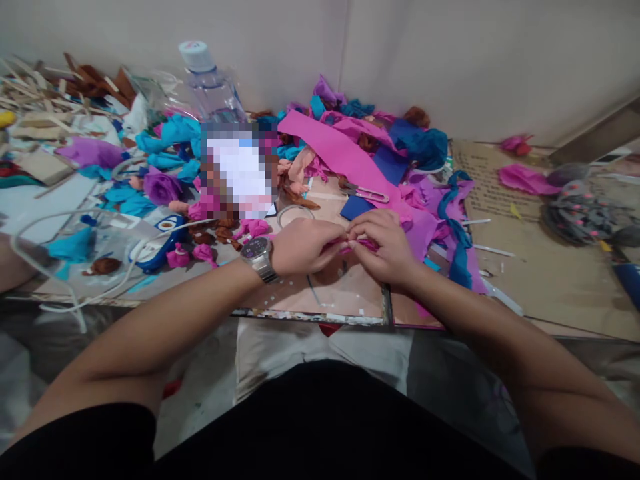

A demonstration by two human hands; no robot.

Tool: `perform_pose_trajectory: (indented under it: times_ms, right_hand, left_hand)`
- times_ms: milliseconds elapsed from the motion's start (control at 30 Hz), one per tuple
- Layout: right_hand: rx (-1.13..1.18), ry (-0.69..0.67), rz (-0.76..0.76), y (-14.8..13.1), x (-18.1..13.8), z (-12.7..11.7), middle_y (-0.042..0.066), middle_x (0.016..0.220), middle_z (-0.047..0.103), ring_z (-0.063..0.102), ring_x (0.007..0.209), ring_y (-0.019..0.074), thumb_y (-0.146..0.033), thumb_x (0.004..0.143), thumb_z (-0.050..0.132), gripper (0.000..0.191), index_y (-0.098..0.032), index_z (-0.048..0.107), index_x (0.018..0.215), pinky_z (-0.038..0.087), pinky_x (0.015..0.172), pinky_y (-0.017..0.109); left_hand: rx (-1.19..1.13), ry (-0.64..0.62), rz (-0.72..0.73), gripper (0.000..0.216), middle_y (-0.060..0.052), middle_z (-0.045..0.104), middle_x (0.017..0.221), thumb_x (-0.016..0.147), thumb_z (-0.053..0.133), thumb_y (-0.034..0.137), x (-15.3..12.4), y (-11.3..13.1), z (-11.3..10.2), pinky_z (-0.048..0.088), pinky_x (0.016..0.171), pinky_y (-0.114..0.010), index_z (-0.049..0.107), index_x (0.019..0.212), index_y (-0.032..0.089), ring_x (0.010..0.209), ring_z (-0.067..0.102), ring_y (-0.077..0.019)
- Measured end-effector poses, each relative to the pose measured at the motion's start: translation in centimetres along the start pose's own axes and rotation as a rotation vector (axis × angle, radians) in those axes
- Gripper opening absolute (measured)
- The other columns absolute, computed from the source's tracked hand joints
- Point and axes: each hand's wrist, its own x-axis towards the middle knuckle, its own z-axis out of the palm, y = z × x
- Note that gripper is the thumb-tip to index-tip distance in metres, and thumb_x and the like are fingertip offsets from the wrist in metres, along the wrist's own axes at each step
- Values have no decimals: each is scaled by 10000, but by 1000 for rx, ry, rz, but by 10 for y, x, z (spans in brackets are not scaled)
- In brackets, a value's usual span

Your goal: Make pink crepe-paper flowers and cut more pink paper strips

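Close together over the front of the table, my left hand point(311, 247) and my right hand point(384, 248) pinch a small pink piece of crepe paper point(369, 244) between their fingertips. Most of that piece is hidden by the fingers. A watch point(257, 257) sits on my left wrist. Just beyond the hands lie thread snips point(369, 193), resting on a long pink crepe strip point(345, 155). A dark blue folded piece point(356, 207) is right behind my right hand. Several small knotted pink bits point(179, 256) lie to the left of my left hand.
A clear bottle point(213, 90) with a white cap stands behind a pixelated phone-like object point(240, 170). A white cable point(120, 287) loops near a blue-and-white device point(159, 243). Wood sticks point(35, 87) pile up far left. Cardboard point(505, 267) covers the right side.
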Motion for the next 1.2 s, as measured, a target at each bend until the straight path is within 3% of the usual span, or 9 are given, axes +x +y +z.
perform_pose_trajectory:
  times_ms: [100,300,433,567,800,933,1200]
  right_hand:
    - [-11,26,-17,0,-1,0,48,1043,786,678,1038,267,-267,976,701,30,-247,693,956,413,957,483]
    - [-45,20,-44,2,-2,-1,36,1030,789,674,1045,266,-260,981,697,19,-246,685,975,402,984,490]
    - [-62,16,-53,0,-1,-2,34,1035,787,671,1055,268,-282,991,686,38,-249,672,978,385,1011,504]
    - [-59,20,-64,0,-1,-3,38,1038,788,667,1060,269,-296,999,678,47,-251,673,984,384,1012,505]
    - [25,-41,13,0,-1,-2,43,1018,761,665,1025,254,-212,962,647,31,-238,641,946,388,982,468]
    - [43,-73,43,-1,1,0,52,978,737,655,993,255,-196,944,607,47,-229,617,912,385,957,461]
    - [-8,-39,-11,2,0,-4,43,1003,788,674,1033,267,-303,1004,668,80,-244,676,950,376,982,470]
  left_hand:
    - [-45,6,-15,340,-44,737,781,1034,536,453,0,-1,-1,350,638,-315,708,919,183,691,654,-182]
    - [-25,-30,-23,229,-34,717,761,979,574,346,0,-2,-2,330,641,-317,692,859,190,687,634,-179]
    - [-161,-48,-39,343,-29,704,761,1019,544,457,0,1,-7,357,655,-305,708,904,178,680,611,-164]
    - [-272,-45,-84,369,-11,696,739,1058,481,414,1,2,-9,382,679,-286,718,904,178,669,604,-141]
    - [-16,12,15,361,-54,785,876,1080,461,402,-1,-2,1,391,671,-315,745,1016,190,766,704,-185]
    - [14,37,30,318,-53,809,944,1080,480,369,-2,-3,5,413,681,-312,750,1103,204,811,732,-189]
    - [-61,-26,-92,346,-23,766,764,1066,517,422,0,-5,0,363,643,-295,797,999,231,668,658,-170]
